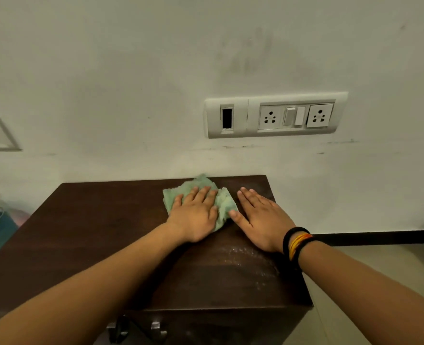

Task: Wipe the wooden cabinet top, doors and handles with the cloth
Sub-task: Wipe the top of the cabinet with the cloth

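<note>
Both hands are lying flat and open on the cabinet top point(106, 220): my left hand point(196, 217) is pressing the green cloth point(224, 202) down near the back edge, and my right hand point(260, 217) is bracing on bare wood just beside it. I am judging that even, overlapping strokes toward the streaky front right corner will be cleaning best, before the doors and handles point(156, 327).
</note>
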